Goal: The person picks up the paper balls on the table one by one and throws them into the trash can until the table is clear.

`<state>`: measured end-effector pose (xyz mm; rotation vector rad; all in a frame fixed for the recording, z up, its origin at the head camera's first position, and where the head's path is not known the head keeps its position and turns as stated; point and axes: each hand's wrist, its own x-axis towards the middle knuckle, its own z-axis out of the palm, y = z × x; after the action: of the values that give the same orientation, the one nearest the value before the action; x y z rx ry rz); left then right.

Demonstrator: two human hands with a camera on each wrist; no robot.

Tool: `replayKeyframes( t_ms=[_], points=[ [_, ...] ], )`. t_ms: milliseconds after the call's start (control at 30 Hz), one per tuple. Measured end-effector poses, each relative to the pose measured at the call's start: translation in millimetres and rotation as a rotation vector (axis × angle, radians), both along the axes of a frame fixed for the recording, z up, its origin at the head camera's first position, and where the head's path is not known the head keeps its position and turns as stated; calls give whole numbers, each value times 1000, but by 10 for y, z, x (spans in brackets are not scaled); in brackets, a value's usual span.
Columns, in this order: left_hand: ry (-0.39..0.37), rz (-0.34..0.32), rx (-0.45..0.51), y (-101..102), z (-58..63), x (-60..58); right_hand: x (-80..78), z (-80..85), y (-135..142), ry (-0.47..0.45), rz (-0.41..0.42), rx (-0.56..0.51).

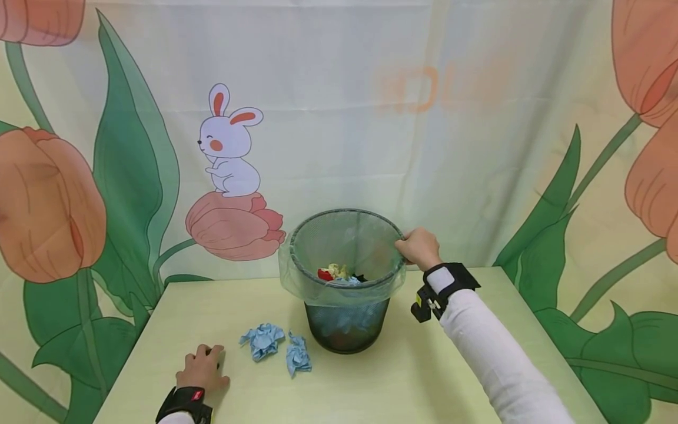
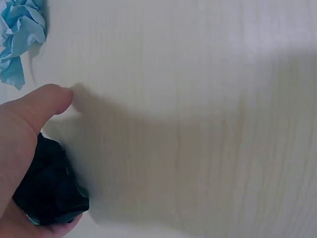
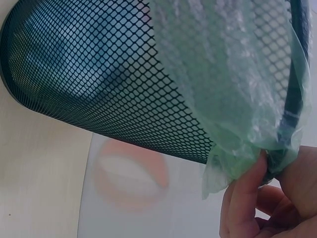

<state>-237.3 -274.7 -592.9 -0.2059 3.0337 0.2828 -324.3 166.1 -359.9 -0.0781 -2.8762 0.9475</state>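
In the head view, a black mesh wastebasket [image 1: 346,330] with a pale green bag [image 1: 302,282] over its rim stands on the table [image 1: 424,377]. My right hand [image 1: 420,247] pinches the rim and bag at the right side; the right wrist view shows its fingers [image 3: 245,198] on the bag's edge. To the left, my left hand [image 1: 203,371] lies low over the tabletop. Its fingers curl about a black crumpled ball [image 2: 52,183], mostly hidden from above, while the thumb stands apart. Two light blue crumpled papers [image 1: 263,340] [image 1: 298,354] lie between that hand and the basket.
Red, yellow, blue and black crumpled pieces [image 1: 341,274] show inside the basket. A curtain [image 1: 339,118] printed with tulips and a rabbit hangs behind the table and along both sides.
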Motion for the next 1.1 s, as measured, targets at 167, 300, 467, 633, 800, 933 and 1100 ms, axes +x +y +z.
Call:
replayKeyframes(
  t_ms=[167,300,467,633,800,933,1100],
  points=[
    [21,6,17,-52,-29,36,10,6,-8,-5,1,-3],
    [19,11,39,-86,-17,66,17,11,-18,-7,2,-4],
    [23,-8,24,-87,-35,85,23,19,-27,-1,6,4],
    [9,-67,-28,-52,-61,91,14,12,-30,-4,3,17],
    [-16,-87,-35,-7,-25,103,15,14,-24,-2,1,12],
    [-19,-93,-26,-4,-10,113,21,18,-26,-2,2,4],
    [3,-116,-23,-34,5,96,26,24,-28,-3,7,5]
  ],
)
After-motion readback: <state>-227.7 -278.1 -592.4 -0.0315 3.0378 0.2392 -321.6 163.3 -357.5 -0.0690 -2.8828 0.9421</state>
